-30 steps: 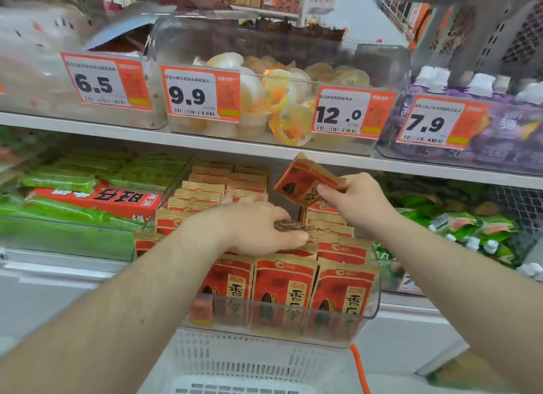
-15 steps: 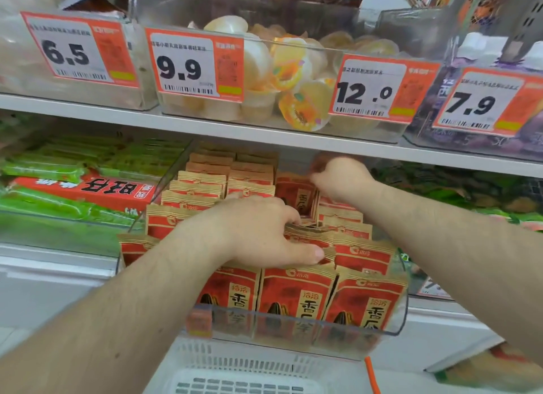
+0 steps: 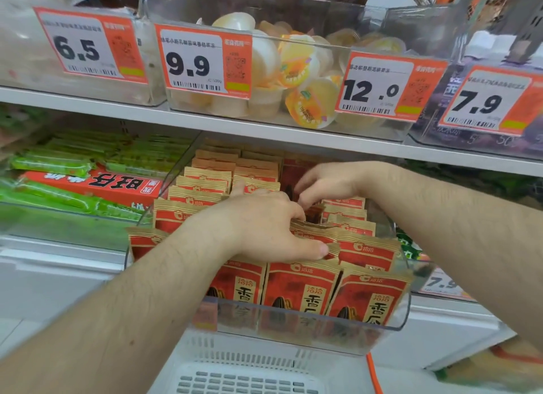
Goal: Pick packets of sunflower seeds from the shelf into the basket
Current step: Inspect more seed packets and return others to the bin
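Red and tan sunflower seed packets [image 3: 299,293] stand in rows inside a clear plastic bin [image 3: 404,320] on the middle shelf. My left hand [image 3: 264,229] lies over the middle rows and grips several packet tops between the thumb in front and the fingers curled behind. My right hand [image 3: 332,185] is deeper in the bin, its fingers curled down round a dark red packet [image 3: 289,182] at the back. A white slotted basket [image 3: 244,373] with an orange handle [image 3: 374,376] sits directly below the bin, at the bottom of the view.
The shelf above [image 3: 264,129] overhangs the bin and carries clear bins of jelly cups [image 3: 305,70] with orange price tags. Green snack packets [image 3: 53,164] and a red box [image 3: 97,185] fill the bin to the left. Green bags lie to the right.
My right hand, which held a packet raised above the rows, has dropped with it into the back of the bin. The left hand stayed on the packets. The camera moved closer.
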`<state>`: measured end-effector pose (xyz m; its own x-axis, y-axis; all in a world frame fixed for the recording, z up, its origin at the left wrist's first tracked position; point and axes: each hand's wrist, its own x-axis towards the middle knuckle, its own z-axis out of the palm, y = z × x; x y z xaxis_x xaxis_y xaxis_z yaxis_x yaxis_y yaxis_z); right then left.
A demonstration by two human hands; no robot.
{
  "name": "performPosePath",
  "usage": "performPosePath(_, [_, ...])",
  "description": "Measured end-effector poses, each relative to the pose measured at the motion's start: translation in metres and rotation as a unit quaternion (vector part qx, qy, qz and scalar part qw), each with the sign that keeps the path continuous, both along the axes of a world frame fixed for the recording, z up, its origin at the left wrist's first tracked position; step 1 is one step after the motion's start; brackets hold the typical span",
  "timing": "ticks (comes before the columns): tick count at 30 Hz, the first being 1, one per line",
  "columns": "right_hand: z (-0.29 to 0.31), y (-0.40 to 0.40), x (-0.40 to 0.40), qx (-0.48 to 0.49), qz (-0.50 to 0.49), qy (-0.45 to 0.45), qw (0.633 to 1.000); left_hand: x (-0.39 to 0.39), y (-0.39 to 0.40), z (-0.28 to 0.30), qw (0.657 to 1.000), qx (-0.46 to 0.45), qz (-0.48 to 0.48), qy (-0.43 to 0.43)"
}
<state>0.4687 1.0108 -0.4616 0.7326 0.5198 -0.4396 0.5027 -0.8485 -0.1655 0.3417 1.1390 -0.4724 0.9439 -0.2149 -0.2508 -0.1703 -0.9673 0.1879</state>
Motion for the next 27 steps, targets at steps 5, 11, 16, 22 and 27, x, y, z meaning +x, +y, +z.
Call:
performPosePath(5, [-0.015,-0.009,-0.009,-0.026,0.033,-0.176,0.983,0.0,-0.002,0.0,1.0,0.009,0.022,0.006])
performPosePath(11, [0.002,-0.022,-0.053,0.069,0.039,-0.383,0.92,-0.006,-0.002,0.0,0.985,-0.074,0.087,-0.13])
performPosePath(16, [0.031,-0.033,-0.086,0.355,-0.003,-0.411,0.84,-0.017,-0.006,0.017,0.878,-0.312,0.086,-0.352])
performPosePath(22, [0.08,-0.028,-0.135,0.59,-0.031,-0.309,0.745,-0.05,-0.009,0.056,0.753,-0.495,0.082,-0.426])
performPosePath(27, [0.074,-0.031,-0.163,0.656,-0.097,-0.088,0.744,-0.087,-0.013,0.047,0.679,-0.644,0.15,-0.317])
